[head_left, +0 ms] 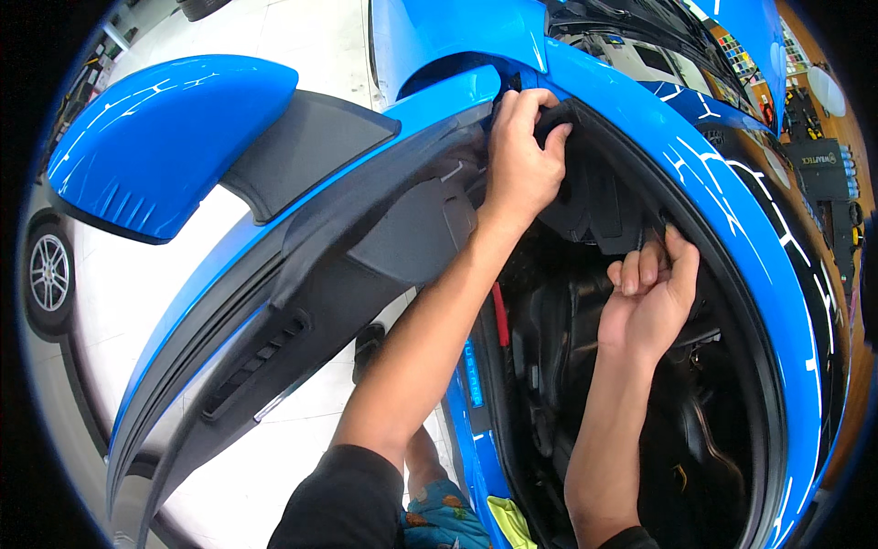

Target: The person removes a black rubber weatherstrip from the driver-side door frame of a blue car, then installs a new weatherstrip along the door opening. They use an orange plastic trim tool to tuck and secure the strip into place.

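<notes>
Up at the front corner of the blue car's point(700, 174) door hole, the left hand point(526, 157) pinches the black rubber strip point(712, 247) between thumb and fingers. That strip runs along the edge of the hole. Lower down, the right hand point(651, 293) is curled up by it, but I can't tell if it grips it. The blue door point(384, 220) is wide open on the left

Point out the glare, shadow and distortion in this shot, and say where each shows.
Head view: branching white reflections on the glossy blue mirror housing and the curved blue painted roof pillar; head view: deep shadow hides much of the black car interior; head view: fisheye bending toward the rim, where the round image falls off to black corners.
</notes>
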The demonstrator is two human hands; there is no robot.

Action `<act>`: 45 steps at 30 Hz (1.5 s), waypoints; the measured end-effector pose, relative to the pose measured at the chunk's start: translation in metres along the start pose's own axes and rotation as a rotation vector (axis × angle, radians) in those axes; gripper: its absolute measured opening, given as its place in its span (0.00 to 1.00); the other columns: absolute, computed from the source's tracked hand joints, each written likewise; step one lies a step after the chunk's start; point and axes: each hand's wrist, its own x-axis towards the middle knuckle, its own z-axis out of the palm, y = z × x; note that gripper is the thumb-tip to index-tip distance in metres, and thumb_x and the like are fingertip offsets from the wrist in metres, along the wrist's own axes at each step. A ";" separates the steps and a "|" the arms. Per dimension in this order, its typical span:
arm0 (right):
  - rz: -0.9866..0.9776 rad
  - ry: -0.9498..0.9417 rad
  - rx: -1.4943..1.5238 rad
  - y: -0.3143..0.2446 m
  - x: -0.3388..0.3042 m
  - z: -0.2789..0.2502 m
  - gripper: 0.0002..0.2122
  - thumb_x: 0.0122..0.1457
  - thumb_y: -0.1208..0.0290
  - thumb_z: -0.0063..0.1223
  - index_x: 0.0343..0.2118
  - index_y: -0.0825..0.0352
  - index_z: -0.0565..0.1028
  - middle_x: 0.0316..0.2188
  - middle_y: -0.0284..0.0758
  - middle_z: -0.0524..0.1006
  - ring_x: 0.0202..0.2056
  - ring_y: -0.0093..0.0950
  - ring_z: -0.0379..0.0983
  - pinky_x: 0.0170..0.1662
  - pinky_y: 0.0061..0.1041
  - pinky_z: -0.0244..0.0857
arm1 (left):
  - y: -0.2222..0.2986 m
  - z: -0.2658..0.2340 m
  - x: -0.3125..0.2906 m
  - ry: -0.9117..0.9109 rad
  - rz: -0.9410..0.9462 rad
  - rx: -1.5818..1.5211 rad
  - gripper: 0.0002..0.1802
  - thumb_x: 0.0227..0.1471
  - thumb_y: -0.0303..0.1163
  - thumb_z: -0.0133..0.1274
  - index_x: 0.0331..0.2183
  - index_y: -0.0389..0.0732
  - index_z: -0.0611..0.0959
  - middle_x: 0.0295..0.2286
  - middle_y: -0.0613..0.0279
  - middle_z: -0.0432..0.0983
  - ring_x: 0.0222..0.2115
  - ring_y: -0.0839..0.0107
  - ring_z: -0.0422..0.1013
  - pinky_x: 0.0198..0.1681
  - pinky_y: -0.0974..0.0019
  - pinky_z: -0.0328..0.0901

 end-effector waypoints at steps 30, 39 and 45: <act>-0.055 -0.015 -0.017 -0.022 -0.001 -0.013 0.07 0.63 0.67 0.49 0.29 0.61 0.70 0.16 0.24 0.58 0.17 0.17 0.55 0.27 0.22 0.54 | 0.037 0.009 -0.017 0.049 -0.003 -0.071 0.12 0.43 0.23 0.61 0.34 0.37 0.81 0.32 0.54 0.74 0.36 0.57 0.71 0.42 0.59 0.63; -0.053 0.015 0.004 -0.022 -0.002 -0.010 0.07 0.63 0.66 0.49 0.29 0.61 0.70 0.16 0.25 0.57 0.17 0.18 0.55 0.26 0.22 0.53 | 0.028 0.007 -0.006 -0.054 -0.005 -0.202 0.11 0.45 0.22 0.61 0.36 0.36 0.83 0.36 0.54 0.76 0.42 0.55 0.74 0.47 0.60 0.67; -0.014 0.025 0.024 -0.028 0.000 -0.009 0.07 0.62 0.67 0.48 0.28 0.61 0.69 0.16 0.25 0.57 0.17 0.18 0.55 0.26 0.22 0.53 | 0.018 0.013 -0.016 -0.001 0.054 -0.225 0.09 0.46 0.14 0.57 0.33 0.32 0.80 0.37 0.49 0.79 0.44 0.53 0.76 0.49 0.58 0.68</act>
